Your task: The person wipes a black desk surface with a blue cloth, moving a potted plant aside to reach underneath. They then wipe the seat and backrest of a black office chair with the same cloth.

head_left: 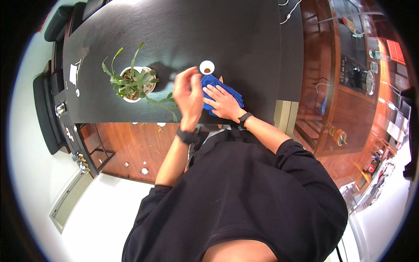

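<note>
On the dark tabletop (pixel 176 36) a folded blue cloth (pixel 233 95) lies near the front edge. My right hand (pixel 223 102) rests flat on it, fingers spread. Just left of the cloth my left hand (pixel 189 91) is raised, slightly blurred, with its fingers curved and nothing visible in it. Beyond the cloth stands a small white cup (pixel 207 67) with a little reddish-brown content. An orange-brown pointed bit (pixel 221 79) pokes out from behind the cloth; what it belongs to is hidden.
A potted plant (pixel 134 83) with long trailing stems stands left of my hands, one stem reaching close to my left hand. White paper (pixel 73 74) lies at the table's left end. White cables (pixel 289 14) are at the far right. Scraps (pixel 144 171) litter the wooden floor.
</note>
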{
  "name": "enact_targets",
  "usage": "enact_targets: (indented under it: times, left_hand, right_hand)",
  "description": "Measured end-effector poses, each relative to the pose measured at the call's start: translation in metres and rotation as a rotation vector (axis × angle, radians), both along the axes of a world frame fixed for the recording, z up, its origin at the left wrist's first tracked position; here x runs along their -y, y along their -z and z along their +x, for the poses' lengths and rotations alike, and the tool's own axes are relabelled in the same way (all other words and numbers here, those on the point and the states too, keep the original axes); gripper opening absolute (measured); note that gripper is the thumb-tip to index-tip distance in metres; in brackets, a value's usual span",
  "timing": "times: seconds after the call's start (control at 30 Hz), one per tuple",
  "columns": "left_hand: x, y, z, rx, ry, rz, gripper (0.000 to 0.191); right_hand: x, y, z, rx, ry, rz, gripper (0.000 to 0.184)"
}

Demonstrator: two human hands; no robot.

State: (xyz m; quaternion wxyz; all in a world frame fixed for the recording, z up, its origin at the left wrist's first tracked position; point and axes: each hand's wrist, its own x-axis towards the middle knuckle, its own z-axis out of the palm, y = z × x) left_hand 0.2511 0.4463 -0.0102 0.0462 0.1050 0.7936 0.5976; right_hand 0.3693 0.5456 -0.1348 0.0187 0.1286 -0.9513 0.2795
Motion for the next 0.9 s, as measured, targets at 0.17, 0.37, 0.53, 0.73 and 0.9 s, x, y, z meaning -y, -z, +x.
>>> enact_targets:
  times: [0.17,0.37,0.53,0.73,0.9]
  left_hand:
    - [-0.057,0.074,-0.012,0.259,0.129,-0.189,0.018]
    - [-0.047,0.102,-0.027,0.198,-0.024,-0.311,0.019]
    - [-0.052,0.092,-0.034,0.27,-0.039,-0.262,0.024]
    - [-0.071,0.053,-0.055,0.23,0.028,-0.113,0.026]
    - [-0.095,0.035,-0.087,0.015,0.199,-0.095,0.024]
  right_hand:
    - [-0.034,0.006,0.013,-0.005,-0.178,-0.007,0.068]
    - [-0.139,0.006,0.025,0.011,-0.404,-0.066,0.066]
    - [-0.229,0.022,-0.081,-0.152,0.118,0.134,0.061]
    - [-0.215,0.056,-0.184,-0.23,0.92,0.319,0.057]
    - [-0.121,0.018,-0.133,-0.138,0.637,0.287,0.064]
